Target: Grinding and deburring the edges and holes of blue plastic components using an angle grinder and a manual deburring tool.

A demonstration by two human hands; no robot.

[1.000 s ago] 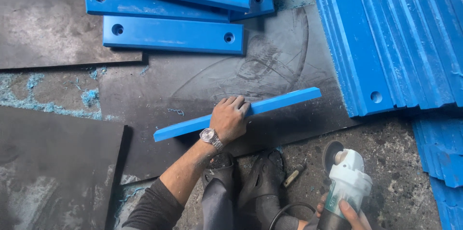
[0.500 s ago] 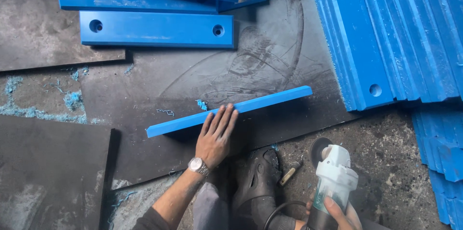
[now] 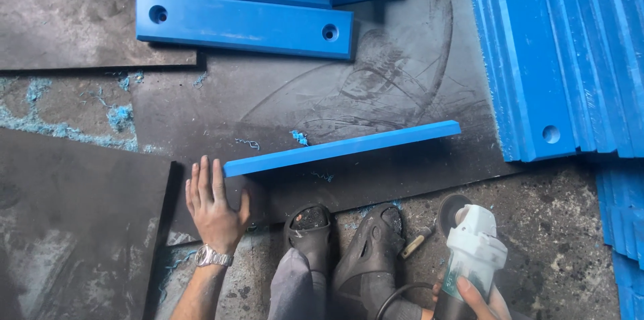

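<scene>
left hand [image 3: 213, 207]: being rested flat, fingers spread, gripping nothing, just beside the bar's near end.
long blue plastic bar [image 3: 342, 148]: lying on the dark metal sheet [image 3: 282, 98].
right hand [image 3: 479, 300]: being wrapped around a white angle grinder [image 3: 469, 253].

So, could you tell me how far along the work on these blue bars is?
Done: blue shavings lie beside the bar on edge, so some cutting has happened. In hand: the right hand holds the grinder off the bar; the left hand rests flat at its end. Left: the large stack looks untouched.
</scene>
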